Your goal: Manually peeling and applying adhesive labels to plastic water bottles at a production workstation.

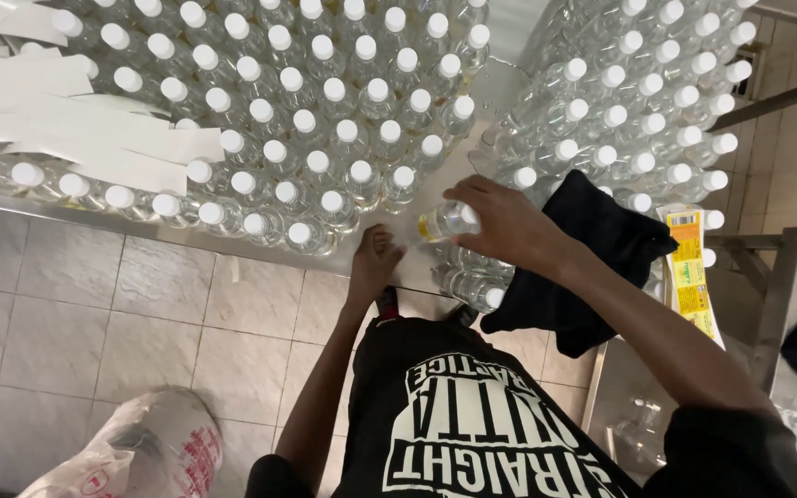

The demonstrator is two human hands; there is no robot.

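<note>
My right hand [507, 221] grips a clear plastic bottle [445, 222] with a yellow label, held on its side over the edge of the steel table [269, 247]. My left hand [374, 263] rests on that table edge just below the bottle, fingers curled, holding nothing that I can see. Several upright clear bottles with white caps [325, 120] fill the table beyond both hands. A second packed group of capped bottles [629, 101] stands to the right. A few bottles [472, 284] lie just under my right hand.
A black cloth [592, 249] lies over the table's right part. A strip of yellow labels [691, 267] hangs beside it. White paper strips [66, 120] cover bottles at the far left. A white plastic sack [140, 452] sits on the tiled floor [94, 314].
</note>
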